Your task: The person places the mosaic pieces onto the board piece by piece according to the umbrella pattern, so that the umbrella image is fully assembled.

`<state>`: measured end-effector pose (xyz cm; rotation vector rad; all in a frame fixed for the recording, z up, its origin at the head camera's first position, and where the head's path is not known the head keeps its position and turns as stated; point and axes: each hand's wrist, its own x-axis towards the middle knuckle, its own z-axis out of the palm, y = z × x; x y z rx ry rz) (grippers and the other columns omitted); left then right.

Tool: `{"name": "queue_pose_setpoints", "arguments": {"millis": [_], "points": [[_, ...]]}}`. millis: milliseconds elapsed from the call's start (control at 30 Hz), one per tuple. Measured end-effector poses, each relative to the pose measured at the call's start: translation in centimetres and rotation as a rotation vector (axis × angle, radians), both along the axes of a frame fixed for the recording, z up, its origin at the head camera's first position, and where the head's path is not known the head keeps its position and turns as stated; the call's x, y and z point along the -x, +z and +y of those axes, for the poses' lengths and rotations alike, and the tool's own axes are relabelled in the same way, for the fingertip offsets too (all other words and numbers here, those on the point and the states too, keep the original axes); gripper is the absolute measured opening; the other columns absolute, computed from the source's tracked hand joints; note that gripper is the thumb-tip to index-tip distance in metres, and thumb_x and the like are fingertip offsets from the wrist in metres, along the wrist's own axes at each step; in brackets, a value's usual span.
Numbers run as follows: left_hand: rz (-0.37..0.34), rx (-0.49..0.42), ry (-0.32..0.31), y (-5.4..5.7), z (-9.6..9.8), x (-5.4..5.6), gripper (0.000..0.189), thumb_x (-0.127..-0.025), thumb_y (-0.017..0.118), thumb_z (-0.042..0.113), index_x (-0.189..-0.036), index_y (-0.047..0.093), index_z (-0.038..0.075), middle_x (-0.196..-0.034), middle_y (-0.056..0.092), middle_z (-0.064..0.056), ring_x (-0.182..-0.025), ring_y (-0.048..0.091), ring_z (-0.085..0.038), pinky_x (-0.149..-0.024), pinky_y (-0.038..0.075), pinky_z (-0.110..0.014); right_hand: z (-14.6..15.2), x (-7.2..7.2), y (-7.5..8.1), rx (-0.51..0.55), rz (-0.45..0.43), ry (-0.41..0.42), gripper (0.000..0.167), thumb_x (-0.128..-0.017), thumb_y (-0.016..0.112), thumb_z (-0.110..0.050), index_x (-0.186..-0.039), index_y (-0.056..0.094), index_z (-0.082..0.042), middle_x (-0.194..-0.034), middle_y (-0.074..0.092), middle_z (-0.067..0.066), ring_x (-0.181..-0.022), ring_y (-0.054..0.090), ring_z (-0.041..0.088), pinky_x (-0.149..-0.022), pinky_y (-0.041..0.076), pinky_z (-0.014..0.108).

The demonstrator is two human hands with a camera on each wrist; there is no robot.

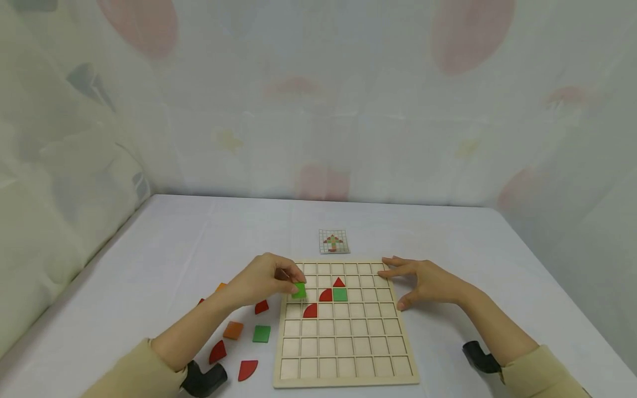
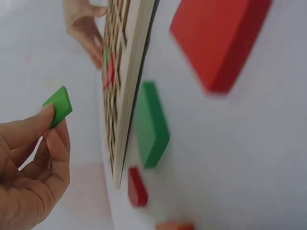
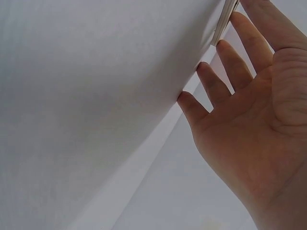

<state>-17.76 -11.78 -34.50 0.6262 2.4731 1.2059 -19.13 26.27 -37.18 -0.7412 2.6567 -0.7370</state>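
My left hand [image 1: 266, 281] pinches a light green square tile [image 1: 299, 291] between thumb and fingertips, just above the left side of a wooden grid board [image 1: 345, 367]. In the left wrist view that green tile [image 2: 59, 105] is held clear of the board. On the grid lie a red triangle [image 1: 339, 282], a darker green square [image 1: 340, 294] below it, a red quarter-circle [image 1: 325, 296] to the square's left, and another red quarter-circle [image 1: 311, 310] lower left. My right hand [image 1: 430, 283], fingers spread, touches the board's upper right edge.
Left of the board lie loose tiles: a green square [image 1: 261, 334], an orange tile [image 1: 233, 330], red quarter-circles [image 1: 247, 370] and others partly behind the left forearm. A small pattern card [image 1: 334, 241] lies beyond the board on the white tabletop [image 1: 239, 221].
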Motion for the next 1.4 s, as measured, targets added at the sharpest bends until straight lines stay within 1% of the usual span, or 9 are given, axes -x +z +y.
{"name": "queue_pose_setpoints", "arguments": {"millis": [133,333,533,700,900,1167,1400], "points": [[-0.026,-0.031,-0.012,-0.6,1.5,-0.4,0.013,-0.086,0.073,0.008,-0.098,0.074,0.011,-0.097,0.074,0.0,-0.084,0.063,-0.011,-0.076,0.052,-0.022,0.0,0.1,0.0,0.01,0.004,0.012,0.076,-0.066,0.083,-0.05,-0.135,0.062,-0.027,-0.158,0.04,0.006,-0.149,0.029,0.039,-0.114,0.024,0.069],[-0.003,-0.033,-0.035,-1.3,3.7,-0.9,0.011,-0.083,0.076,0.005,-0.091,0.075,0.012,-0.09,0.073,0.0,-0.08,0.062,-0.008,-0.072,0.052,-0.019,0.0,0.1,0.0,0.016,0.009,0.02,0.075,-0.066,0.083,-0.049,-0.134,0.062,-0.026,-0.158,0.04,0.008,-0.149,0.029,0.041,-0.113,0.024,0.07],[0.002,-0.053,-0.057,-2.0,5.0,-0.9,0.012,-0.081,0.076,0.001,-0.089,0.075,0.009,-0.087,0.074,-0.003,-0.078,0.063,-0.008,-0.071,0.052,-0.018,-0.1,0.2,-0.2,0.015,-0.006,0.007,0.076,-0.065,0.083,-0.049,-0.134,0.062,-0.028,-0.158,0.04,0.005,-0.15,0.028,0.039,-0.114,0.023,0.069],[0.01,-0.056,-0.063,-2.5,5.4,-1.0,0.014,-0.079,0.076,-0.001,-0.085,0.074,0.011,-0.082,0.072,0.0,-0.075,0.062,-0.009,-0.069,0.051,-0.019,0.0,0.2,-0.2,0.007,-0.002,0.011,0.076,-0.065,0.083,-0.05,-0.135,0.061,-0.028,-0.158,0.04,0.005,-0.15,0.029,0.038,-0.114,0.024,0.068],[0.049,-0.04,-0.054,-2.7,5.6,-1.0,0.013,-0.078,0.077,0.0,-0.082,0.074,0.012,-0.08,0.072,0.001,-0.073,0.062,-0.009,-0.068,0.051,-0.02,0.0,0.2,-0.1,0.007,-0.005,0.009,0.076,-0.065,0.083,-0.05,-0.134,0.062,-0.028,-0.158,0.04,0.005,-0.15,0.029,0.038,-0.114,0.025,0.067],[0.08,-0.014,-0.046,-2.6,5.4,-1.2,0.01,-0.08,0.076,0.001,-0.082,0.075,0.011,-0.079,0.071,0.001,-0.072,0.06,-0.008,-0.066,0.049,-0.019,0.0,0.2,-0.1,0.016,-0.013,0.004,0.075,-0.065,0.084,-0.049,-0.134,0.062,-0.027,-0.158,0.04,0.005,-0.15,0.028,0.039,-0.114,0.024,0.069],[0.127,0.022,-0.051,-3.0,5.4,-1.2,0.009,-0.082,0.075,0.002,-0.082,0.075,0.011,-0.079,0.071,0.004,-0.074,0.059,-0.007,-0.067,0.049,-0.019,-0.1,0.1,-0.1,0.012,-0.004,0.0,0.075,-0.065,0.083,-0.049,-0.134,0.062,-0.028,-0.158,0.04,0.005,-0.15,0.029,0.039,-0.115,0.024,0.068]]}}
